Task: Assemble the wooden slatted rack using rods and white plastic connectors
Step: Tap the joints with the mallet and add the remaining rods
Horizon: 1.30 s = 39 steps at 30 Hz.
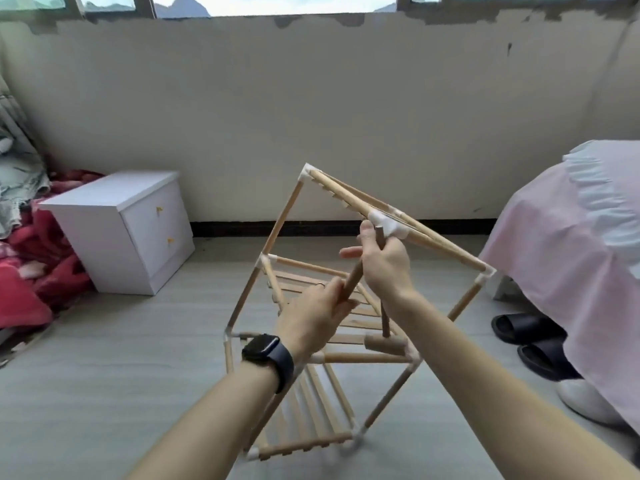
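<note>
The wooden slatted rack [277, 233] stands tilted on the floor, with white plastic connectors [306, 172] at its corners. My left hand [317, 315], with a dark watch on the wrist, grips a loose light rod [353, 277] that slants up towards a white connector [389, 225] on the top rail. My right hand [384, 263] is just under that connector. It holds the dark handle of a wooden mallet [385, 344], whose head hangs below my wrist. The rod's upper end is hidden behind my right hand.
A white two-drawer cabinet [121, 230] stands at the left by a pile of red fabric [31, 271]. A pink-covered bed [568, 258] is at the right, with black slippers [526, 332] beside it. The wall [311, 109] runs behind.
</note>
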Each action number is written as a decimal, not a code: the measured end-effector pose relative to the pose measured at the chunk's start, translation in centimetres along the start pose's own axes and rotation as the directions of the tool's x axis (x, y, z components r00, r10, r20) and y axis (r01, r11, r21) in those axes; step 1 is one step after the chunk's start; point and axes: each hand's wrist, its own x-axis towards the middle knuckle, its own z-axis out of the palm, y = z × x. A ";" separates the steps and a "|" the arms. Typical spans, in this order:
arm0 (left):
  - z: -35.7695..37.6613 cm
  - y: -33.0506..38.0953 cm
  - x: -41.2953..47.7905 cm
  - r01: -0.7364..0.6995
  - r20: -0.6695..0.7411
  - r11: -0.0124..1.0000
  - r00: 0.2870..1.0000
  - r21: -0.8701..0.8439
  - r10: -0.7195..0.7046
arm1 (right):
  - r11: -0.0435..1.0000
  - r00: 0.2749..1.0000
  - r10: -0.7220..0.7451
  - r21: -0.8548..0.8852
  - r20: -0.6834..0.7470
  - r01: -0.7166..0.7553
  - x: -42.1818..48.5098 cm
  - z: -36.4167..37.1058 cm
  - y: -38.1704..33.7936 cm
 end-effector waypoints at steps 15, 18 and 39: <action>2.7 -5.5 -2.0 -0.147 0.204 0.928 0.976 0.343 0.079 | 0.958 0.946 0.251 0.194 -0.207 -0.212 0.7 -5.6 2.4; 2.9 -6.1 -2.2 -0.185 0.246 0.874 0.966 0.449 0.079 | 0.869 0.893 0.417 0.360 -0.168 -0.338 -0.4 -6.7 5.8; 5.8 -12.0 -6.9 -0.346 0.474 0.603 0.878 0.719 -0.061 | 0.545 0.751 0.655 0.636 0.083 -0.546 -9.4 -3.1 21.8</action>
